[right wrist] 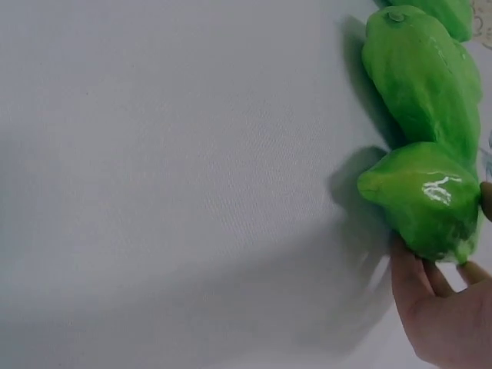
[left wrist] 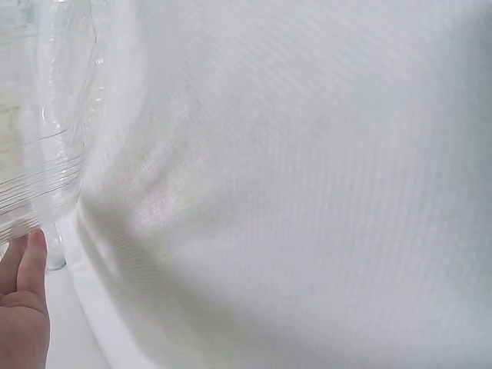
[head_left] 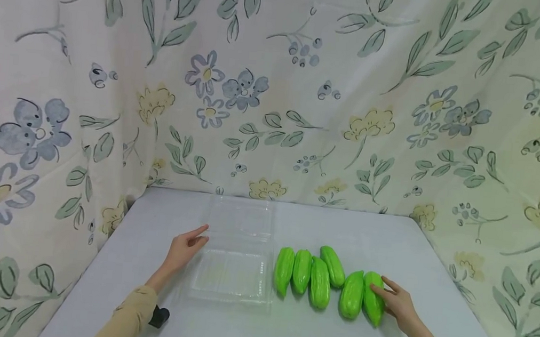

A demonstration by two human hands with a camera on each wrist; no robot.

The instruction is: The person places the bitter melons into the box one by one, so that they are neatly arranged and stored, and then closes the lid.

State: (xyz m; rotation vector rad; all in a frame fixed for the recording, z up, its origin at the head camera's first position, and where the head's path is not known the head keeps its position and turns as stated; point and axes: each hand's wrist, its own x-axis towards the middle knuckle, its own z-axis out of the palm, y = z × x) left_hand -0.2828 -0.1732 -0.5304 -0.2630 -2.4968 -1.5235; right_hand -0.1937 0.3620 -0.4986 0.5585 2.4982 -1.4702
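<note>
My right hand (head_left: 398, 303) grips the rightmost green papaya (head_left: 373, 306), which lies at the end of a row on the table. In the right wrist view, its fingers (right wrist: 411, 284) lie along one side of that papaya (right wrist: 427, 200), and part of the thumb shows at the frame's edge. A clear plastic clamshell box (head_left: 227, 296) lies unfolded at the middle left, lid (head_left: 240, 235) toward the back. At its left edge, near the fold, is my left hand (head_left: 183, 249), thumb and forefinger apart. The left wrist view shows fingertips (left wrist: 34, 238) touching the ridged clear plastic.
Several more green papayas (head_left: 320, 282) lie side by side between the box and my right hand. A white cloth covers the table (head_left: 303, 334). Floral curtains (head_left: 277, 83) rise behind it and along both sides.
</note>
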